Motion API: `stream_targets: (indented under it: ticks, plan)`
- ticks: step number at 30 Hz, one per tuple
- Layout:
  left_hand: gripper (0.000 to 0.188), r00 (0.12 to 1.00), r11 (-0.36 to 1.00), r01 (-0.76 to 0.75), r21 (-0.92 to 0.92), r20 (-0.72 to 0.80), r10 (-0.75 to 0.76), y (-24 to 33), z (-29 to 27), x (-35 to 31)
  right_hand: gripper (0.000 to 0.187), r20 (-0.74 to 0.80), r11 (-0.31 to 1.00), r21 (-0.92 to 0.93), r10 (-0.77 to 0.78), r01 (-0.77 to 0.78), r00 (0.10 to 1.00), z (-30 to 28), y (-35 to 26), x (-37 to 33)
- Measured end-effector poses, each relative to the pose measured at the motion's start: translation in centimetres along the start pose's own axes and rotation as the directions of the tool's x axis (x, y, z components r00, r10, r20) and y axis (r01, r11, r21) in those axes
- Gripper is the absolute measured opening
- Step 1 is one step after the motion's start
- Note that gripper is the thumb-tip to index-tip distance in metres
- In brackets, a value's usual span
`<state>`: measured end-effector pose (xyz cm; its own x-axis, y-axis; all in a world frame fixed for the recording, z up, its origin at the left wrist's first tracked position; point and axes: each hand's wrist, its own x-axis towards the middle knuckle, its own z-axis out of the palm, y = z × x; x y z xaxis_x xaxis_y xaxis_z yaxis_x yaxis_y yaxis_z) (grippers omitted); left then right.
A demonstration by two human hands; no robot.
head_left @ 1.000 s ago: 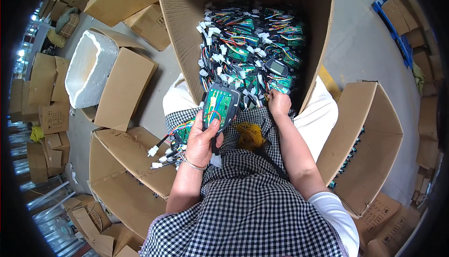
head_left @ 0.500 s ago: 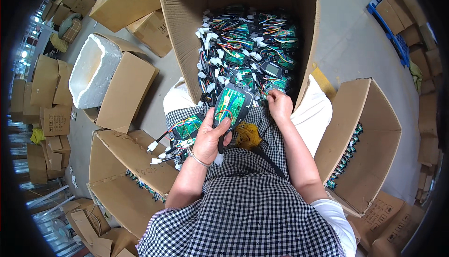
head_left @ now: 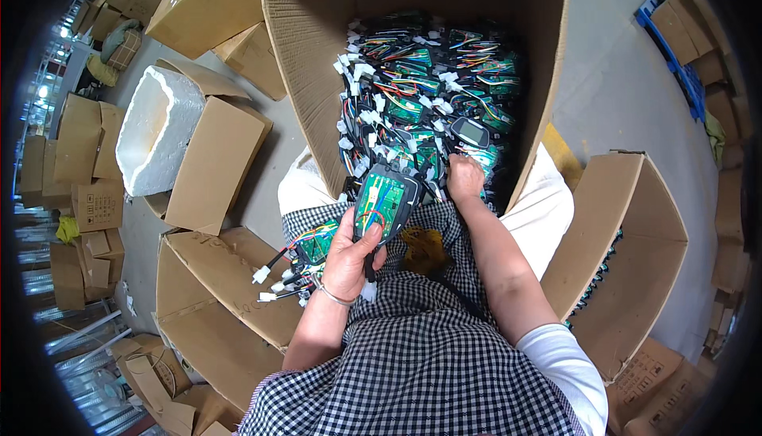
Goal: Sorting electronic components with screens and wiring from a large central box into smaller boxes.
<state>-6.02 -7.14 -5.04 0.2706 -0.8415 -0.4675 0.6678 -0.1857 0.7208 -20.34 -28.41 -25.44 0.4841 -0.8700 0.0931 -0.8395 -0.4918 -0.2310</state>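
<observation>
A: Clock directions from the unit (head_left: 386,198), near mid-view. What could go wrong?

B: Its board faces up, bare, with a loop of red wire (head_left: 373,214) near the thumb (head_left: 367,239). Press or twist too hard and, I'd judge, a joint could give.

A: And at eight o'clock?

B: A lap unit (head_left: 320,239) rests on the apron (head_left: 413,349), its plugs (head_left: 261,275) hanging loose. A shift of the leg could slide it off.

A: The pile (head_left: 409,108)?

B: At twelve, in the box (head_left: 292,71). Its wires overlap, so lifting one piece could drag its neighbours.

A: Now the left hand (head_left: 347,263).

B: Closed around the unit's lower end: thumb on the board side, fingers curled behind.

A: The right hand (head_left: 466,178)?

B: Between two and three o'clock, at the pile's near edge, just below a grey screen (head_left: 471,133). The fingers are bent, but their tips are hidden; I can't tell whether they pinch anything.

A: So only the left grip is certain?

B: Yes.
</observation>
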Motion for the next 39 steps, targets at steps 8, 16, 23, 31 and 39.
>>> stream_targets:
  ticks: [8, 16, 23, 31, 39]
  plan:
    - [0.033, 1.000, 1.000, -0.022, 0.005, -0.016, 0.022, 0.0, 0.1, 1.0, 0.014, 0.051, 0.653, 0.674, 0.424, -0.344, 0.904, -3.6, -1.0, -0.1]
    - [0.028, 0.998, 0.998, -0.006, -0.060, 0.064, 0.010, -0.5, 1.6, 0.9, 0.009, -0.232, 0.651, 0.734, -0.023, 0.191, 0.972, -15.7, -7.1, -5.6]
    - [0.036, 0.981, 0.999, 0.032, 0.010, 0.190, -0.033, -0.7, 1.4, -0.3, 0.013, 0.037, 0.256, 0.966, -0.044, -0.025, 0.998, -17.5, -7.5, -8.7]
    - [0.035, 0.874, 0.911, 0.184, -0.368, 0.485, 0.020, 0.3, 0.8, -1.2, 0.009, 0.439, -0.156, 0.764, -0.585, -0.626, 0.682, -19.6, -4.6, -10.3]
    - [0.040, 0.920, 0.944, 0.102, -0.313, 0.390, 0.030, -0.1, 0.9, -1.2, 0.059, -0.098, -0.471, 0.858, -0.545, -0.206, 0.833, -21.9, -2.7, -10.1]
